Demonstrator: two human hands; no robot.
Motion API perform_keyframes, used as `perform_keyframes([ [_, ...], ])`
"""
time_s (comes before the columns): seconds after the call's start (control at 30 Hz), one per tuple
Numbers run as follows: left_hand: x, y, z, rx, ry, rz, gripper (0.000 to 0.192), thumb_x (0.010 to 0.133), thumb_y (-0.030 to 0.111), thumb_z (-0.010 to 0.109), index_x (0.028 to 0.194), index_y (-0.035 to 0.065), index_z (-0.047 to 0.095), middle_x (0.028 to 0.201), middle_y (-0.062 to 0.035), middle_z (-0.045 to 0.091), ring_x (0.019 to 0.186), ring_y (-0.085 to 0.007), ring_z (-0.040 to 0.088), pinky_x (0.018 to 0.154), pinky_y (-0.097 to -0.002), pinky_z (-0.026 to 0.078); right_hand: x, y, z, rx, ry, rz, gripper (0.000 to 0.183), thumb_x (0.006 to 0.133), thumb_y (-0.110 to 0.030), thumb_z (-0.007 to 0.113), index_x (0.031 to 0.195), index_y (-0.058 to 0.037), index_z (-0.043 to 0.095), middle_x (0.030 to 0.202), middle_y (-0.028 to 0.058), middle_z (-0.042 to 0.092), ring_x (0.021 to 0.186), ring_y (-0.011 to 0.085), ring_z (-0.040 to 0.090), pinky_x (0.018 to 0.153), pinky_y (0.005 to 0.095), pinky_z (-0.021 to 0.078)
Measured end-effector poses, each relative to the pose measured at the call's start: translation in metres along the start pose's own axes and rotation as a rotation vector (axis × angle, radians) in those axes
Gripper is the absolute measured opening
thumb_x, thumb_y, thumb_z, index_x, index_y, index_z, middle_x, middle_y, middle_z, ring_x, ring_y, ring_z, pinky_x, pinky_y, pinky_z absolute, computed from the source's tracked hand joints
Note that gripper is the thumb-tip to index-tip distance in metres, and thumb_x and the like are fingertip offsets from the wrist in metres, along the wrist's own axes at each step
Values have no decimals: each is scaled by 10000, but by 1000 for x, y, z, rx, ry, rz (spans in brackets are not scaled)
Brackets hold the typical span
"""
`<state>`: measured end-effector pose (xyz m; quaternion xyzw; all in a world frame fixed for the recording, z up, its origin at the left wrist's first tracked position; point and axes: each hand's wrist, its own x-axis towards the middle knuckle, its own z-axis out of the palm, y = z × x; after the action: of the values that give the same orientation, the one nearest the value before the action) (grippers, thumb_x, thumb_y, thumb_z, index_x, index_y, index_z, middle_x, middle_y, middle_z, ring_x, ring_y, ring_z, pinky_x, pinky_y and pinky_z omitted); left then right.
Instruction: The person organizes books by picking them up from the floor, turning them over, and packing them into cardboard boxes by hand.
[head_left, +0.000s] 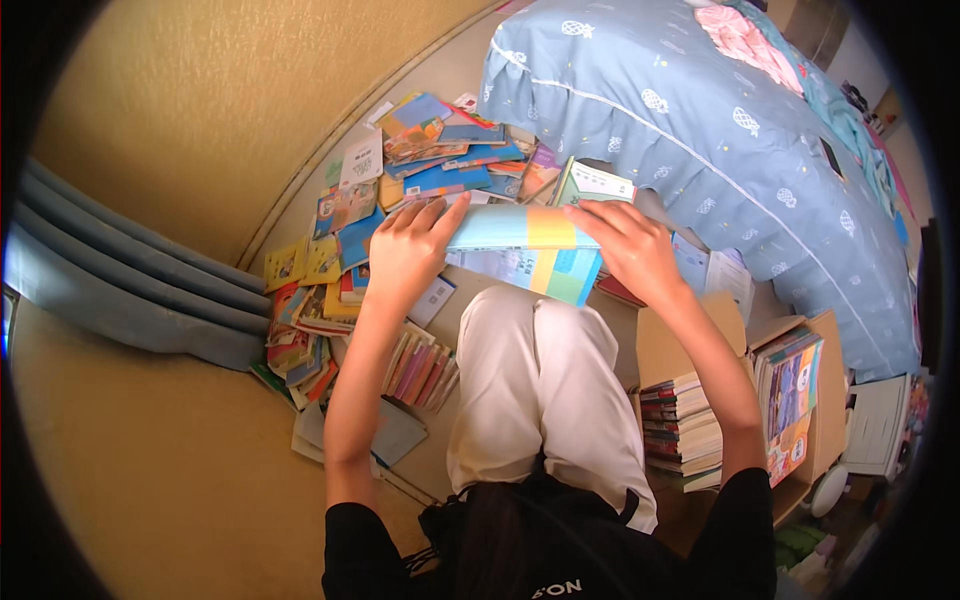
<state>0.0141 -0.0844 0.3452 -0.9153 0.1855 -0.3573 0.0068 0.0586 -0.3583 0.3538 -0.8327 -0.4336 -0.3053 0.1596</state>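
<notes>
My left hand (411, 244) grips one end of a light-blue paperback book (491, 226) with a yellow band. At the book's other end is my right hand (628, 244), its fingers over the top edge. The book is held level just beyond my knees. Directly below it shows a printed cover (517, 268) in blue, yellow and green; I cannot tell whether it belongs to the same book or to a second one. My thumbs are partly hidden.
Loose books (450, 176) lie heaped on the floor ahead, continuing down the left beside a blue curtain (135, 277). A book row (421, 369) stands by my left knee. At right, a cardboard box (829, 390) holds stacked books (679, 431). A bed with a blue cover (675, 112) stands beyond.
</notes>
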Motion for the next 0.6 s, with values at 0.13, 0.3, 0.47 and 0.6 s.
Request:
perform_keyframes([
  [0.13, 6, 23, -37, -24, -61, -18, 496, 613, 27, 560, 1078, 199, 569, 764, -11, 609, 675, -171, 599, 560, -300, 487, -9, -6, -35, 152, 163, 111, 482, 629, 22, 599, 1092, -101, 542, 982, 84, 586, 841, 241, 581, 658, 329, 499],
  [0.3, 12, 41, -79, -149, -91, -134, 582, 604, 41, 624, 1148, 228, 538, 797, -48, 629, 597, -223, 594, 518, -302, 472, -21, -17, -72, 584, 243, 529, 733, 667, -76, 683, 1293, -109, 303, 1177, 113, 469, 1032, 229, 499, 839, 350, 423],
  [0.47, 12, 54, -102, -455, -44, -300, 462, 693, 114, 655, 1133, 213, 554, 840, -89, 629, 568, -243, 578, 530, -287, 466, -60, -24, -93, 843, 283, 742, 847, 671, -171, 706, 1345, -109, 196, 1289, 162, 325, 1159, 275, 372, 946, 399, 322],
  [0.6, 8, 67, -114, -788, -147, -546, 321, 738, 103, 643, 1051, 63, 584, 810, -114, 636, 584, -132, 566, 574, -250, 458, -81, -49, -87, 1159, 383, 713, 885, 690, -178, 694, 1355, -71, 119, 1325, 156, 277, 1226, 273, 289, 981, 396, 265],
])
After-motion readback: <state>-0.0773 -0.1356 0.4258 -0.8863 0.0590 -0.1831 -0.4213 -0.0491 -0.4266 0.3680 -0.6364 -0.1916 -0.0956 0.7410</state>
